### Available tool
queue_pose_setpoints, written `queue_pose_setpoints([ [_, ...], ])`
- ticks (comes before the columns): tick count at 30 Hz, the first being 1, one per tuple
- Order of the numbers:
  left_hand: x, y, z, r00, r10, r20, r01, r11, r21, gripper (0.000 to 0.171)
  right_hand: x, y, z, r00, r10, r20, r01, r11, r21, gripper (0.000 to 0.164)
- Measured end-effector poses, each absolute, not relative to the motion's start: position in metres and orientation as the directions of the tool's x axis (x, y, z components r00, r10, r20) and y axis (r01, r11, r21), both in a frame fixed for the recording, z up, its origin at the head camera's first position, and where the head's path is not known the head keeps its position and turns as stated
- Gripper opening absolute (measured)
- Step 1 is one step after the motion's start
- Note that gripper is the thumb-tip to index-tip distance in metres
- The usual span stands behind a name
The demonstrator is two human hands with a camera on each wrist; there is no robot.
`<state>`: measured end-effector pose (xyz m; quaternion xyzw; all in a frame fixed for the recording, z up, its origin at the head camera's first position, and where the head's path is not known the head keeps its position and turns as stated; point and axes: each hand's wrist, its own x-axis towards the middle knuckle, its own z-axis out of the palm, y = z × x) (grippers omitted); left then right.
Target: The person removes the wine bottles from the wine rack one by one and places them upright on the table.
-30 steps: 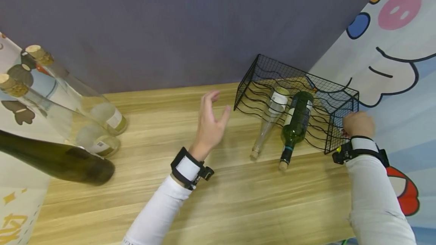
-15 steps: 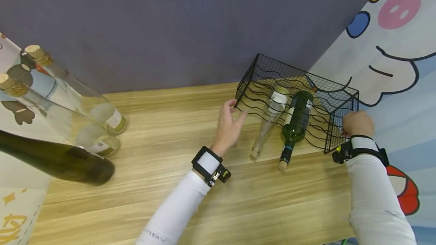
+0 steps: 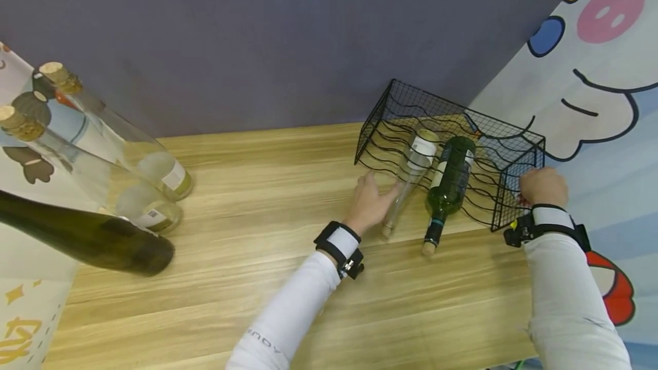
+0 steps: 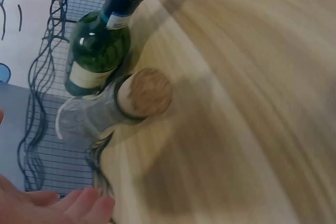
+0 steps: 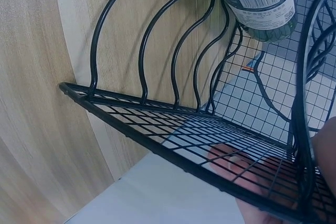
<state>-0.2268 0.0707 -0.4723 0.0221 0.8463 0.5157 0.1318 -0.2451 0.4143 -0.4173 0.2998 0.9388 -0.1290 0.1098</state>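
Observation:
A black wire wine rack (image 3: 497,198) stands on the wooden table against the wall. In it lie a clear glass bottle (image 3: 422,150) and a green wine bottle (image 3: 452,170), side by side, corked necks toward the front. My left hand (image 3: 371,203) is just left of the clear bottle, thumb overlapping its neck in the head view. In the left wrist view its fingers (image 4: 86,205) are loosely extended, apart from the cork (image 4: 149,93). My right hand (image 3: 544,186) grips the rack's right side, with fingers (image 5: 236,174) showing behind the mesh in the right wrist view.
At the left end of the table stand two tall clear bottles (image 3: 118,198) (image 3: 154,167) with corks and a dark green bottle (image 3: 128,247). A grey wall (image 3: 257,44) rises behind the table. A cartoon-printed curtain (image 3: 606,187) hangs at the right.
My left hand has moved right, past the rack's front left corner, to the clear bottle's neck. My right hand keeps its grip on the rack, and the bottles lie as before.

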Motion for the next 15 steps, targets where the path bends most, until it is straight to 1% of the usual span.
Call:
queue_pose_setpoints([
  [3, -0.224, 0.076, -0.478, -0.939, 0.216, -0.268, -0.14, 0.473, 0.87, 0.091, -0.245, 0.414, -0.417, -0.796, 0.534, -0.284, 0.591, 0.786, -0.179, 0.055],
  [6, -0.223, 0.081, -0.485, -0.927, 0.243, -0.286, -0.137, 0.489, 0.861, 0.095, -0.246, 0.415, -0.418, -0.798, 0.534, -0.281, 0.591, 0.785, -0.185, 0.054],
  [9, -0.221, 0.084, -0.493, -0.909, 0.284, -0.306, -0.153, 0.454, 0.878, 0.096, -0.246, 0.415, -0.417, -0.799, 0.533, -0.277, 0.588, 0.789, -0.178, 0.053],
  [12, -0.218, 0.086, -0.498, -0.901, 0.306, -0.309, -0.162, 0.421, 0.892, 0.096, -0.246, 0.414, -0.417, -0.799, 0.532, -0.281, 0.587, 0.792, -0.169, 0.053],
  [15, -0.214, 0.087, -0.503, -0.904, 0.316, -0.287, -0.136, 0.423, 0.896, 0.088, -0.246, 0.413, -0.416, -0.801, 0.529, -0.28, 0.583, 0.796, -0.166, 0.053],
])
